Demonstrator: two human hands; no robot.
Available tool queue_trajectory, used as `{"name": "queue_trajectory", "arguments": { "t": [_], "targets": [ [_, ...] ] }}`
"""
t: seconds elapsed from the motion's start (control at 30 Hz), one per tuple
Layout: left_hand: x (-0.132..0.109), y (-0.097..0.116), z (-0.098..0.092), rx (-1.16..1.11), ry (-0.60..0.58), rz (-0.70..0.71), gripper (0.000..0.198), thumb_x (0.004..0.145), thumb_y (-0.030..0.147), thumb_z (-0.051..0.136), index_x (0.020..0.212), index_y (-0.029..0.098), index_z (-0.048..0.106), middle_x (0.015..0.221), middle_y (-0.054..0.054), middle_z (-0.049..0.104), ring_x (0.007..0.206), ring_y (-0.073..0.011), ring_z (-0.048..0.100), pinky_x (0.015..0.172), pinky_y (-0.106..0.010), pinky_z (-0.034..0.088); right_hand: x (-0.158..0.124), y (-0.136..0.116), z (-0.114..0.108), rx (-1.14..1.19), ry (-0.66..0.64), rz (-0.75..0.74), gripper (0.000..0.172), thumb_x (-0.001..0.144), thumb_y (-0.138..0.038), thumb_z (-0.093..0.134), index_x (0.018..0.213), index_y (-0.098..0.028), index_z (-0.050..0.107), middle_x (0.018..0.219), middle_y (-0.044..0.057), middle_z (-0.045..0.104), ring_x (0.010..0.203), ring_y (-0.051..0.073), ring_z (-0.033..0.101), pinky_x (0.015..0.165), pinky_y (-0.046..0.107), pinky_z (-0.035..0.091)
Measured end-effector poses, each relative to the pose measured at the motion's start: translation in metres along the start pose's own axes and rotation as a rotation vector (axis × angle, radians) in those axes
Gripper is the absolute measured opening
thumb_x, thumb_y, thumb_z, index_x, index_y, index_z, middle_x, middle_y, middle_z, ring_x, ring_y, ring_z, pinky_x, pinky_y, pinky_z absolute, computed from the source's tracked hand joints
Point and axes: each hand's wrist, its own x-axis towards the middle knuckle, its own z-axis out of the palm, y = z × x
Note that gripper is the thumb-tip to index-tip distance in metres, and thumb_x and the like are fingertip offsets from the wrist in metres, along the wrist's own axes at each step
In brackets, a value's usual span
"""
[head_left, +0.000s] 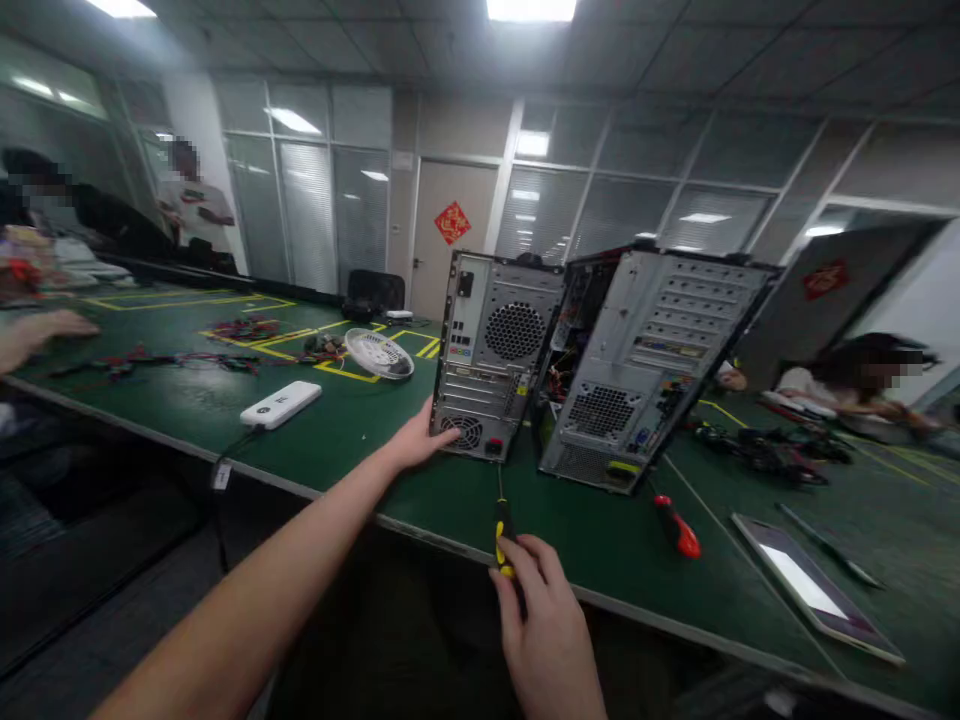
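My left hand (420, 437) grips the lower left edge of a computer case (484, 375), its thumb lying across the back panel by the power supply fan grille. The other fingers are hidden along the side. My right hand (544, 610) is closed round the yellow and black handle of a screwdriver (502, 525). The shaft points up and away, its tip near the bottom edge of the case's back; whether it meets a screw I cannot tell. A second computer case (637, 370), with an open side, stands just to the right.
On the green table (360, 450) lie a red-handled screwdriver (679, 528), a phone (817, 590), dark tweezers-like tool (829, 545), black cables (769, 450), a white power bank (281, 404) and a clear round plastic cover (379, 354). Several people are around the table.
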Motion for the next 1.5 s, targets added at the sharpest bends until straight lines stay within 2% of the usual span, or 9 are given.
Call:
{"name": "queue_trajectory", "arguments": {
  "t": [0.37, 0.53, 0.63, 0.9, 1.23, 1.5],
  "targets": [
    [0.0028, -0.0037, 0.0007, -0.041, -0.006, 0.026, 0.094, 0.084, 0.053, 0.068, 0.158, 0.020, 0.019, 0.148, -0.014, 0.053, 0.134, -0.0312, 0.054, 0.115, -0.045, 0.038, 0.0020, -0.0004, -0.0019, 0.026, 0.041, -0.005, 0.024, 0.100, -0.026, 0.050, 0.120, -0.022, 0.063, 0.126, 0.012, 0.060, 0.108, 0.024, 0.067, 0.091, 0.035, 0.058],
    [0.0029, -0.0042, 0.0005, -0.048, -0.005, 0.029, 0.095, 0.085, 0.053, 0.068, 0.159, 0.020, 0.018, 0.148, -0.014, 0.053, 0.134, -0.0315, 0.053, 0.115, -0.046, 0.038, 0.0022, 0.0000, -0.0008, 0.005, 0.039, -0.040, 0.028, 0.102, -0.026, 0.045, 0.113, -0.022, 0.071, 0.128, 0.014, 0.058, 0.090, 0.020, 0.068, 0.081, 0.034, 0.060],
    [0.0027, -0.0036, 0.0001, -0.043, -0.009, 0.029, 0.095, 0.085, 0.053, 0.067, 0.159, 0.020, 0.018, 0.148, -0.014, 0.054, 0.134, -0.0313, 0.053, 0.115, -0.046, 0.038, 0.0024, 0.0002, -0.0005, 0.011, 0.046, -0.046, 0.029, 0.102, -0.026, 0.045, 0.111, -0.021, 0.072, 0.126, 0.015, 0.058, 0.086, 0.019, 0.068, 0.080, 0.034, 0.060],
    [0.0026, -0.0018, 0.0000, -0.044, -0.004, 0.032, 0.094, 0.085, 0.052, 0.068, 0.158, 0.020, 0.019, 0.148, -0.014, 0.053, 0.135, -0.0314, 0.053, 0.115, -0.046, 0.038, 0.0015, -0.0048, -0.0037, 0.053, 0.022, -0.049, 0.030, 0.099, -0.023, 0.048, 0.122, -0.020, 0.068, 0.131, 0.016, 0.055, 0.093, 0.021, 0.069, 0.085, 0.035, 0.061],
    [0.0016, -0.0022, -0.0002, -0.038, -0.007, 0.023, 0.095, 0.085, 0.055, 0.066, 0.159, 0.021, 0.018, 0.148, -0.014, 0.053, 0.134, -0.0311, 0.054, 0.115, -0.046, 0.038, -0.0006, -0.0029, -0.0016, -0.004, 0.019, -0.030, 0.031, 0.101, -0.022, 0.045, 0.120, -0.019, 0.068, 0.130, 0.015, 0.057, 0.094, 0.021, 0.071, 0.082, 0.032, 0.062],
    [0.0018, -0.0024, -0.0013, -0.049, -0.013, 0.009, 0.096, 0.084, 0.056, 0.067, 0.159, 0.020, 0.018, 0.150, -0.015, 0.051, 0.136, -0.0316, 0.052, 0.116, -0.046, 0.037, 0.0021, -0.0023, -0.0033, -0.023, 0.017, -0.035, 0.028, 0.099, -0.021, 0.048, 0.120, -0.020, 0.067, 0.126, 0.013, 0.061, 0.103, 0.024, 0.070, 0.088, 0.036, 0.060]
  ]
}}
